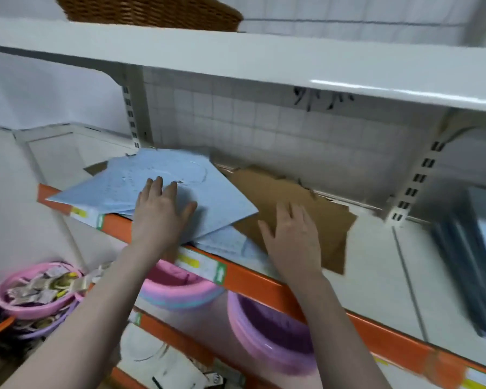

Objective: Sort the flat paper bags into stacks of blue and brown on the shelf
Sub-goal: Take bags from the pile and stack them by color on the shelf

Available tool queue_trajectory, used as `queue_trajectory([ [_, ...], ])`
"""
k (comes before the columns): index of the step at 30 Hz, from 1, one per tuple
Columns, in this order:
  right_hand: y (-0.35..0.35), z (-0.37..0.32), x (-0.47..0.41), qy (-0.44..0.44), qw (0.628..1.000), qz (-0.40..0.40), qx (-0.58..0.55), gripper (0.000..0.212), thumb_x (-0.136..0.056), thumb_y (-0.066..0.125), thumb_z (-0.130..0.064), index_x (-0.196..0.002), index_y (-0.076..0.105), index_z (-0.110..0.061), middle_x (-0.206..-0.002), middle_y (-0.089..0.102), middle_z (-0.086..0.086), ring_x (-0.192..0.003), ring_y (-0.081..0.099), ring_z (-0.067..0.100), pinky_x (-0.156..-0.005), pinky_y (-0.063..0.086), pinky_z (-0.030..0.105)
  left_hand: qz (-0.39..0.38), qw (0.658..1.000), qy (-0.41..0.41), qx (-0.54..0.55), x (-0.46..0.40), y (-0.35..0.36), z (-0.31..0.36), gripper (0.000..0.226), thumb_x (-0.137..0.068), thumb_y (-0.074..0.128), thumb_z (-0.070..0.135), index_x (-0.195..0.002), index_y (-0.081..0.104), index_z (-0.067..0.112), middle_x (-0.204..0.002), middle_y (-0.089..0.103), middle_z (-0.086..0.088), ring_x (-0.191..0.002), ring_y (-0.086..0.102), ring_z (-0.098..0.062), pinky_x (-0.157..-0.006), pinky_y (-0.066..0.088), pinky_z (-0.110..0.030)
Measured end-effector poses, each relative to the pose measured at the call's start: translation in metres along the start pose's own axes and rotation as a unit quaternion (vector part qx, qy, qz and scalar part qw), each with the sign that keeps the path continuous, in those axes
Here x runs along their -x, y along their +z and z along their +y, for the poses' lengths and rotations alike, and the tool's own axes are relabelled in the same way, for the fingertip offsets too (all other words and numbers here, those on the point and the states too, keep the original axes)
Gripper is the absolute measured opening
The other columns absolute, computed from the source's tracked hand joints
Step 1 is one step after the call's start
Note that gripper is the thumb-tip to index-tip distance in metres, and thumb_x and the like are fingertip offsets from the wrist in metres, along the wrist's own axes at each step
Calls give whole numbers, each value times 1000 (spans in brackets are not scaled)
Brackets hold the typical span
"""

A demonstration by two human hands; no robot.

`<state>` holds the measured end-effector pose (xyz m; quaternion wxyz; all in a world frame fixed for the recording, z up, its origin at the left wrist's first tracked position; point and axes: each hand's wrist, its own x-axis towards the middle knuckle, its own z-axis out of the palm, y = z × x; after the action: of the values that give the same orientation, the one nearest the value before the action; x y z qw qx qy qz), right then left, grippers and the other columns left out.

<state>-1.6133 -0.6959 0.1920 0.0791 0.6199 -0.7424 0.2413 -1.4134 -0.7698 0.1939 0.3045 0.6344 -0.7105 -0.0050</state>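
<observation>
Sorting well along, not finished. Your left hand (pixel 160 211) rests on blue stack (pixel 163 181), fingers straight, spread. Your right hand (pixel 292 237) lies flat on brown stack (pixel 314 209), fingers spread. Both stacks on shelf (pixel 376 248), overlapping. Stray blue bag (pixel 227 242) under brown edge, brown corner (pixel 96 167) under blue: still to move, then square.

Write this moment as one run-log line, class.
left hand: flat on flat blue paper bags | right hand: flat on flat brown paper bags | white metal shelf: two piles, overlapping | state: sorting
</observation>
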Motion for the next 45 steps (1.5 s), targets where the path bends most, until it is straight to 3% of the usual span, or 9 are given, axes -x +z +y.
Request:
queue_trajectory([
  [2,13,-25,-10,15,999,-42,5,54,-95,43,-41,-132,47,-2,-130,50,21,-126,42,36,-106,33,43,-15,1000,-5,-8,-16,-5,-28,62,-90,58,36,-138,42,1,-148,29,-26,-141,20,-38,-114,16,-43],
  [5,29,-49,-23,28,999,-46,7,55,-93,42,-44,-125,51,-1,-120,53,21,-118,46,38,-98,36,43,-39,999,-13,-18,-37,-7,-57,66,-90,56,43,-138,41,2,-146,31,-26,-139,21,-38,-112,20,-45],
  [12,51,-64,-56,37,991,-125,40,61,-96,35,-51,-142,34,-10,-134,46,12,-124,41,29,-100,32,37,-118,991,-61,-32,-61,15,-73,79,-83,46,67,-127,39,2,-132,40,-29,-127,35,-41,-107,28,-48],
  [16,62,-70,-68,29,990,-130,46,67,-95,33,-56,-143,32,-9,-134,46,13,-122,43,29,-99,33,36,-100,989,-100,-30,-69,23,-75,96,-77,45,74,-136,29,0,-142,29,-33,-134,26,-44,-112,21,-50],
  [20,65,-72,-73,42,992,-115,31,72,-91,39,-61,-141,36,-9,-129,48,12,-117,43,28,-97,33,34,-92,988,-112,-50,-71,27,-71,100,-72,46,79,-135,31,2,-140,36,-29,-132,30,-41,-110,23,-49],
  [26,65,-74,-77,77,993,-87,-5,76,-79,54,-67,-130,47,-10,-115,48,11,-106,41,27,-90,32,31,-72,983,-150,72,-80,16,-57,75,-73,71,49,-126,36,9,-129,42,-24,-121,38,-41,-102,30,-49],
  [32,67,-74,-73,119,985,-43,-114,88,-71,70,-58,-140,41,-11,-105,38,6,-104,40,26,-94,35,33,-21,964,-167,207,-74,11,-49,62,-74,73,26,-122,37,12,-135,33,-18,-122,30,-35,-96,32,-46],
  [38,60,-73,-49,142,976,39,-162,81,-72,75,-48,-139,46,-13,-102,37,2,-106,44,25,-95,36,32,-40,966,-145,212,-72,19,-63,51,-67,73,32,-96,40,5,-99,48,-15,-95,44,-32,-70,32,-35],
  [45,32,-66,-18,165,982,2,-86,66,-82,64,-48,-134,48,-10,-117,53,13,-109,43,31,-94,31,32,-36,978,-73,193,-59,12,-45,49,-71,75,32,-97,43,6,-98,41,-8,-95,41,-29,-75,33,-34],
])
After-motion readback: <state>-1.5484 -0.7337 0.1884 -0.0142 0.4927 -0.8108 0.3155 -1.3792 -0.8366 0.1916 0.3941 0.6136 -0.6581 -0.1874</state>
